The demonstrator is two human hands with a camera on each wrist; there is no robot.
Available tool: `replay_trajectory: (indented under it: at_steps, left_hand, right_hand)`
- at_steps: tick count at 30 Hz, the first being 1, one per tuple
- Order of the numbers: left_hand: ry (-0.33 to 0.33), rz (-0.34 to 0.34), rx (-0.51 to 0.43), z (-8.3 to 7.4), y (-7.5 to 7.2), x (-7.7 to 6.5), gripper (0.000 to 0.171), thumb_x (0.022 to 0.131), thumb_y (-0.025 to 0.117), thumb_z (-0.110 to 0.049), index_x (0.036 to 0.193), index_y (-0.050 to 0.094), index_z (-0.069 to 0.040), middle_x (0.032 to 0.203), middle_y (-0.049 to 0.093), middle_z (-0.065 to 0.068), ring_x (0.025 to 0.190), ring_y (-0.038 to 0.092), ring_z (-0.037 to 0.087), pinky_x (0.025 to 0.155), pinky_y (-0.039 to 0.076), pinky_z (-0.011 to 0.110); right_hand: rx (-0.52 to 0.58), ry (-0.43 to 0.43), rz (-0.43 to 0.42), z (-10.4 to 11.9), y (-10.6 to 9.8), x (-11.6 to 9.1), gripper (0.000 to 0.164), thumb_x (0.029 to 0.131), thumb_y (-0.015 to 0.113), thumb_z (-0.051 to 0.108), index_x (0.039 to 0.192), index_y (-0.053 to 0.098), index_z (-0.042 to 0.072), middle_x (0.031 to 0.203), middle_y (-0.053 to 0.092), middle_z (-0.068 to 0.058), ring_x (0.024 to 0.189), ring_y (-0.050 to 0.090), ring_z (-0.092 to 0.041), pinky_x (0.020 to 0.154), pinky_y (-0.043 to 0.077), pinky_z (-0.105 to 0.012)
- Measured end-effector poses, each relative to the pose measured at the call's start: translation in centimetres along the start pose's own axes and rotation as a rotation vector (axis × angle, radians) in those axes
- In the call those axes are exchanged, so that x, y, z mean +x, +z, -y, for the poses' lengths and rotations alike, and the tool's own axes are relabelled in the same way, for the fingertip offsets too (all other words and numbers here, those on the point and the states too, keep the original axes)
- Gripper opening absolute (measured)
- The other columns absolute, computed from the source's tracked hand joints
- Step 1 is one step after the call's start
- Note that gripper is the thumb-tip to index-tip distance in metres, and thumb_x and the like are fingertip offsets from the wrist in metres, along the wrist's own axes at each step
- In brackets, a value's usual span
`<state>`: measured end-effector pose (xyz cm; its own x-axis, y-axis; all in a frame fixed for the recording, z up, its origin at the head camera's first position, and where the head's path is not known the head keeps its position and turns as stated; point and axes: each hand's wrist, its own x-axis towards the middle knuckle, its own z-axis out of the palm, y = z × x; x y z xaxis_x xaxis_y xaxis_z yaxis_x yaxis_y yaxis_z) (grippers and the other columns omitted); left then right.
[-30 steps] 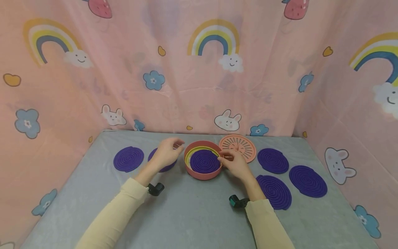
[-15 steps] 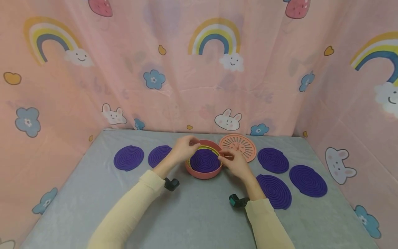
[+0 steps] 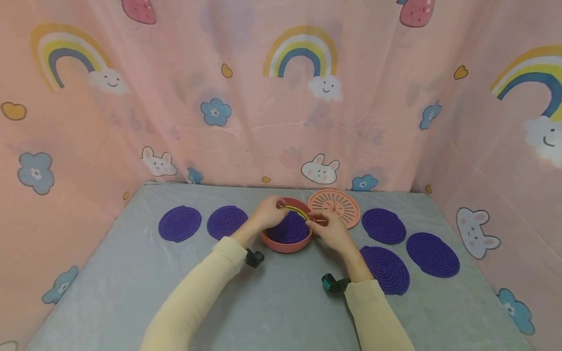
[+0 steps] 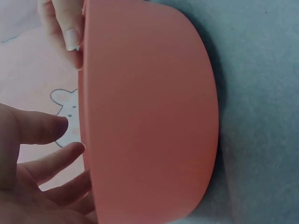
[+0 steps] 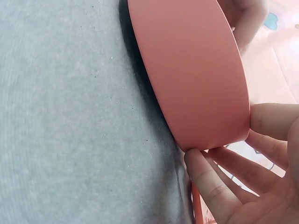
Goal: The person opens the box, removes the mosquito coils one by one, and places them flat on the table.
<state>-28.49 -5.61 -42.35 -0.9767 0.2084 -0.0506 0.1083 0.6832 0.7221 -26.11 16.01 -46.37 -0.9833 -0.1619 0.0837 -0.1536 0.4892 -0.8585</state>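
A round pink mosquito coil box (image 3: 286, 247) stands lidless on the table, with a yellow ring (image 3: 297, 211) showing inside it. Within lies a purple mosquito coil (image 3: 291, 230), partly covered by my left hand (image 3: 267, 213). That hand reaches over the rim from the left; in the left wrist view its thumb and forefinger are apart with nothing visible between them. My right hand (image 3: 332, 231) holds the box at its right side. The right wrist view shows the thumb (image 5: 273, 120) at the rim and fingers against the outer wall.
Behind the right hand lies a slotted pink lid (image 3: 347, 201). Two purple coils (image 3: 180, 224) lie on the left, and several more purple coils (image 3: 432, 254) on the right. A patterned pink curtain (image 3: 246, 146) borders the table (image 3: 281, 302) at the back and sides.
My left hand has moved right, from beside the box to over its inside, uncovering the nearer left coil. The right hand has kept its hold on the box.
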Motion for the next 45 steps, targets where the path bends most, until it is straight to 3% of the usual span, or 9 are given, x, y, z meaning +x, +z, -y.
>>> replay_trajectory:
  at_steps: [8,22,34,45]
  left_hand:
    - [-0.031,0.033,0.065,-0.3,0.6,0.0,0.035,0.101,0.061,-0.017,0.131,0.062,-0.001,0.132,0.063,0.019,0.122,0.06,0.035,0.101,0.05,0.05]
    - [-0.04,-0.013,-0.026,-0.3,0.1,-0.1,0.034,0.097,0.067,-0.012,0.129,0.063,-0.003,0.131,0.062,0.02,0.121,0.058,0.036,0.1,0.051,0.05]
    - [-0.031,-0.002,-0.019,-0.5,-0.5,-0.3,0.029,0.095,0.068,-0.008,0.124,0.067,-0.004,0.125,0.065,0.017,0.118,0.06,0.035,0.098,0.052,0.049]
    - [-0.012,-0.003,0.015,-0.3,-0.2,-0.5,0.031,0.094,0.068,-0.006,0.125,0.066,-0.003,0.128,0.065,0.018,0.123,0.058,0.036,0.102,0.05,0.05]
  right_hand:
    - [-0.007,-0.001,0.0,0.0,0.0,0.1,0.035,0.097,0.072,0.022,0.128,0.068,0.006,0.132,0.066,-0.015,0.118,0.064,-0.035,0.096,0.054,-0.05]
    - [-0.018,0.0,-0.005,-0.1,0.0,0.0,0.034,0.097,0.072,0.023,0.127,0.069,0.007,0.127,0.068,-0.013,0.117,0.064,-0.035,0.097,0.053,-0.051]
    - [-0.008,0.001,-0.004,-0.1,0.0,0.1,0.034,0.097,0.072,0.023,0.127,0.069,0.006,0.132,0.066,-0.015,0.118,0.064,-0.035,0.097,0.053,-0.052]
    - [-0.004,0.003,0.0,0.0,-0.1,0.0,0.035,0.097,0.072,0.022,0.127,0.069,0.006,0.131,0.066,-0.015,0.119,0.064,-0.035,0.099,0.052,-0.052]
